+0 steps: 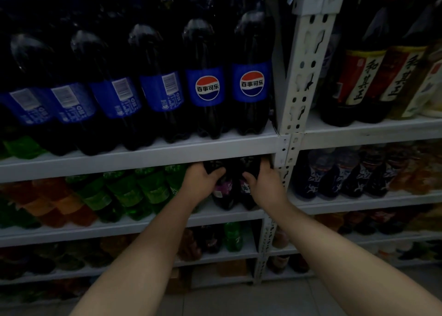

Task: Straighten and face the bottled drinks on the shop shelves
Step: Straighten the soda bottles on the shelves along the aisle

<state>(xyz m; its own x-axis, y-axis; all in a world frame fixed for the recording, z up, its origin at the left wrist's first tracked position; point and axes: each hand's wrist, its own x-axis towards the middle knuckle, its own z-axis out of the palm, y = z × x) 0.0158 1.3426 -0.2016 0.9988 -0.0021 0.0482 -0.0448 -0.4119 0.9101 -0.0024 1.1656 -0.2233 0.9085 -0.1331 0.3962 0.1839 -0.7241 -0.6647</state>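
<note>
**aisle9:** Quick read: both arms reach into the second shelf [215, 216] at its right end, hard by the white upright post [301, 88]. The left hand [203, 180] is wrapped round the shoulder of the left dark bottle [222, 197], and the right hand [266, 186] is curled round the right dark bottle [247, 202]. The two purple-labelled bottles stand touching, upright as far as I can tell.

**shelfgoblin:** Biggest risk imo is twisting two at once in a slot that tight. Their tops tuck under the shelf above [143, 158], so any lift would knock them into it. The green bottles [148, 191] sit just beside the left hand, packed close. A clumsy turn could nudge that row crooked or push one over the front lip. It's also so dim that the labels barely read, so it'd be easy to leave one facing wrong.

**aisle9:** Plenty left too, I'd guess. Up top, four cola bottles [119, 98] show barcodes and only the two by the post show the logo.

**shelfgoblin:** The shelving is white painted metal and looks smooth, so bottles probably slide easily. The next bay to the right holds bottles with red-and-yellow labels [354, 81]. There are mixed drinks on the lower shelves and a pale tiled floor [239, 299] underneath. The whole shop is poorly lit.
</note>
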